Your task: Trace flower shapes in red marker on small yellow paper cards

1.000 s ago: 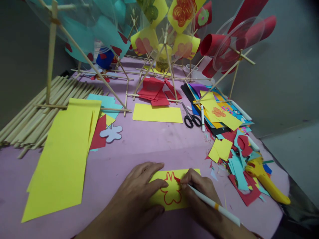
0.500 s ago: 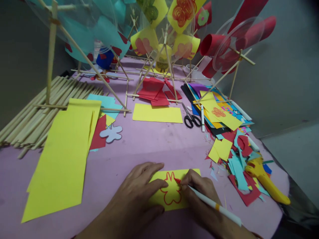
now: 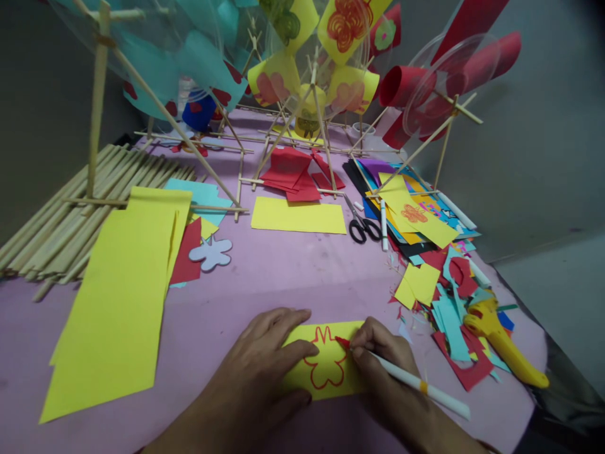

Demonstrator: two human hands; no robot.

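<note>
A small yellow paper piece (image 3: 302,386) lies on the purple tabletop in front of me. On it is a red butterfly outline (image 3: 327,376). My left hand (image 3: 265,359) rests with fingers apart on the paper's left side, pressing it flat. In my right hand (image 3: 385,362) a white felt-tip marker (image 3: 410,378) is pinched between thumb and fingers. Its red tip touches or hovers just over the outline's upper right; I cannot tell which. Above my left hand lies a pale butterfly cutout (image 3: 211,253).
Yellow sheets (image 3: 111,302) and wooden sticks (image 3: 80,214) lie at the left. Black-handled scissors (image 3: 363,228) sit beyond a yellow strip (image 3: 297,215). Paper scraps (image 3: 451,321) and a yellow glue gun (image 3: 503,343) are at the right. Stick frames with paper pinwheels (image 3: 314,82) stand at the back.
My right hand and the marker have shifted slightly to the right, showing more of the outline's right side. My left hand and the paper have stayed in place.
</note>
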